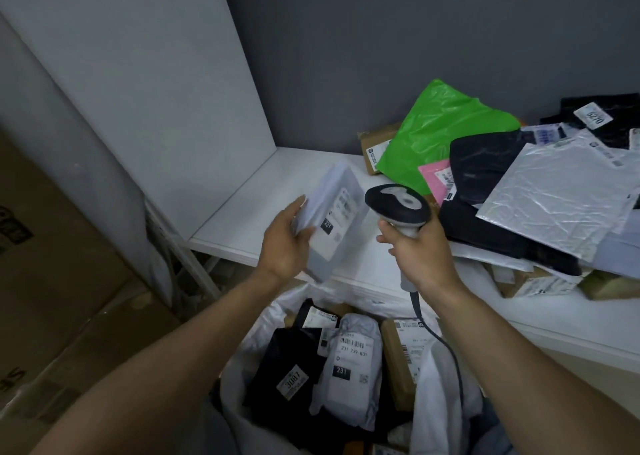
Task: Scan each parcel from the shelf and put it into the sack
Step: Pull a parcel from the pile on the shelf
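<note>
My left hand (287, 243) grips a white poly-bag parcel (334, 219) with a label marked 231, tilted above the front edge of the white shelf (242, 212). My right hand (420, 252) holds a handheld barcode scanner (398, 205) by its grip, head turned toward the parcel's label, a short gap between them. Its cable runs down past my wrist. Below both hands the white sack (436, 385) stands open, holding several parcels: black bags, a white bag labelled 231 and a brown box.
A heap of parcels covers the shelf's right side: a green bag (443, 125), black bags (485, 167), a silver mailer (561, 195), a pink one and brown boxes. A white side panel (156, 91) bounds the shelf on the left. Cardboard cartons (52, 281) stand at the far left.
</note>
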